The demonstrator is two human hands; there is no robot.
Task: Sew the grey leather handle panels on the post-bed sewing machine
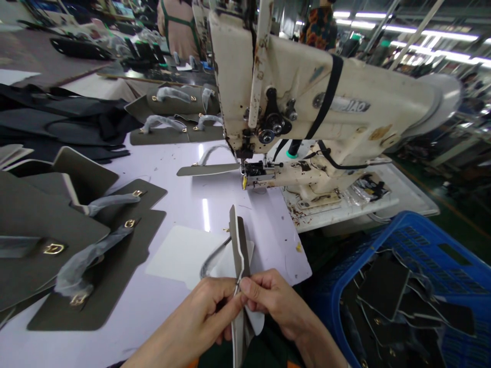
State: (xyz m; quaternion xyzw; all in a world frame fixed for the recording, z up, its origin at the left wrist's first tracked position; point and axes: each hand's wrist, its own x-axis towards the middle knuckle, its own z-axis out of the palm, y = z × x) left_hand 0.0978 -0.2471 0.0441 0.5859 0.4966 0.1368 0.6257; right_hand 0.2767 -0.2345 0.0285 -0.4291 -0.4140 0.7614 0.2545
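Between my hands, over the near edge of the table, stands a grey-green bag panel point(238, 240) with white edges, seen edge-on. My left hand point(217, 309) pinches its edge from the left. From the right, my right hand point(266, 294) grips it at nearly the same spot, thumb against the edge. A wrapped handle point(213, 258) hangs off the panel's left side. Just beyond is the sewing machine point(264, 171), where another grey-green panel point(207, 169) with a handle lies at the needle. What my fingertips press together is partly hidden.
Several grey-green panels with plastic-wrapped handles point(111, 245) lie on the left. More handled panels point(176, 135) and dark fabric pieces point(57, 120) are farther back. At the right, a blue crate point(333, 301) holds similar pieces. A person point(178, 30) stands beyond the table.
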